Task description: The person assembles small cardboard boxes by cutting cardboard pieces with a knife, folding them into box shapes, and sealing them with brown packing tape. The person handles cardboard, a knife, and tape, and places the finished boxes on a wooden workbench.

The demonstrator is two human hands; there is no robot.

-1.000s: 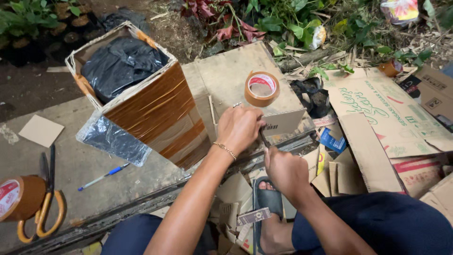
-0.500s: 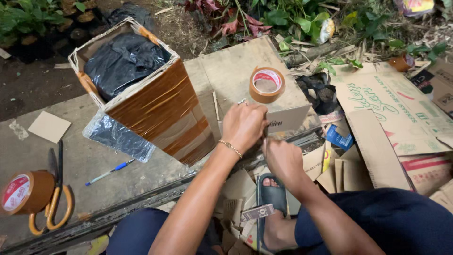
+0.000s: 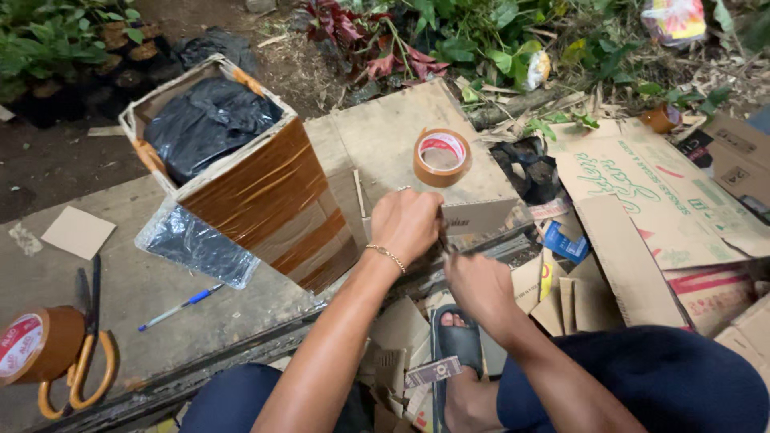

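where the two hands meet at the middle of the frame lies a small flat piece of grey-brown cardboard (image 3: pixel 489 215), its pale face up and one long edge running toward the right, resting on the worktop (image 3: pixel 377 136) just below a roll of brown tape (image 3: pixel 441 157). compared with half a second ago the view has shifted slightly, so the tape roll and the hands sit a little lower and more to the right in the frame, while the hands keep the same grip and the tall box wrapped in brown tape (image 3: pixel 257 200), with black plastic in its open top, stays at the upper left. the left hand (image 3: pixel 407 224), a thin gold bracelet at its wrist, is bent down with knuckles up and its fingers curled closed over the left end of the cardboard. the right hand (image 3: pixel 480 285) sits just below it, touching or nearly touching, its fingers closed around something thin that i cannot make out. a blue pen (image 3: pixel 180 305) lies at the lower left, and orange-handled scissors (image 3: pixel 84 361) rest beside a second tape roll (image 3: pixel 36 345) at the left edge.
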